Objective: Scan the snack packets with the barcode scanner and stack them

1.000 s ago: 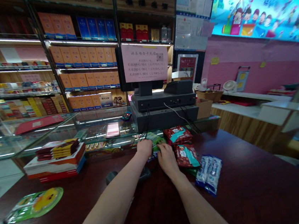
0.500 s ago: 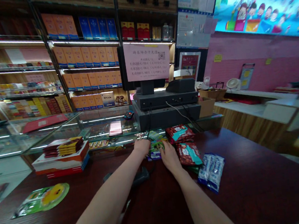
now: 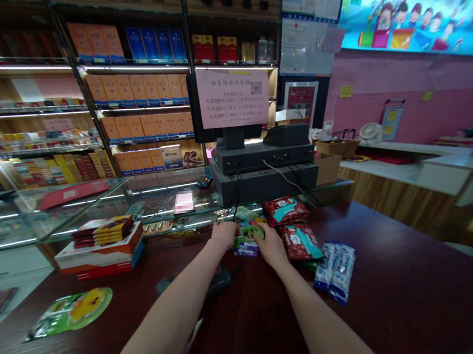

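Note:
Both my hands are at the far side of the dark wooden counter, holding a green packet with a cartoon face (image 3: 252, 233) between them. My left hand (image 3: 224, 235) is closed at its left edge, the fingertips partly hidden. On the right edge, my right hand (image 3: 271, 246) grips with bent fingers. Small purple packets (image 3: 246, 248) lie just below the green one. Right of my right hand are red-brown snack bags (image 3: 301, 242), one behind another. Blue-and-white sachets (image 3: 335, 271) lie nearer to me. A dark handheld device (image 3: 218, 280) sits partly under my left forearm.
A cash register (image 3: 264, 177) with a paper-covered screen (image 3: 233, 97) stands beyond my hands. At left, boxes (image 3: 101, 253) carry small packs on top. A green packet with a yellow duck (image 3: 75, 311) lies front left. Behind is a glass display case (image 3: 153, 188).
The green packet has come slightly toward me and tilted, so its cartoon face shows more fully. Both hands stay at its edges. The whole view has shifted a little.

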Available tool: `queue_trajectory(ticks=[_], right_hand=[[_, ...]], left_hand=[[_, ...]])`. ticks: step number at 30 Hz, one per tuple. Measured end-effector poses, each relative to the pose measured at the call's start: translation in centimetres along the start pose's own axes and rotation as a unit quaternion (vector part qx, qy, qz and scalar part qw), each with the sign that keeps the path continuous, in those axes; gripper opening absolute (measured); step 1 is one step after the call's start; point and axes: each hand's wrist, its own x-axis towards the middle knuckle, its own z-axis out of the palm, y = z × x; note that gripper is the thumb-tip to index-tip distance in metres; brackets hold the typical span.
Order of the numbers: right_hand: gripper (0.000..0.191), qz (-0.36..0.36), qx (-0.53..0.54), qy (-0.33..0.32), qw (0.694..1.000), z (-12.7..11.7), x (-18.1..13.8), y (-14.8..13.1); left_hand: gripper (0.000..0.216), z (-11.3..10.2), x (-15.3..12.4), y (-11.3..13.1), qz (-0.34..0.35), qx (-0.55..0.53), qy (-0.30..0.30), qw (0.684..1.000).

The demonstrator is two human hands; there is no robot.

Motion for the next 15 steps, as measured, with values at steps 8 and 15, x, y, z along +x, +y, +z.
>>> queue_trajectory(ticks=[8, 15], right_hand=[[0.042, -0.011, 0.217, 0.136, 0.967, 0.0, 0.7, -0.5], [0.038, -0.076, 0.217, 0.224, 0.947, -2.6, 0.2, -2.3]], left_hand=[[0.031, -0.1, -0.6, -0.3, -0.013, -0.034, 0.051, 0.998], [0.059, 0.8, -0.1, -1.7, -0.006, -0.088, 0.077, 0.993]])
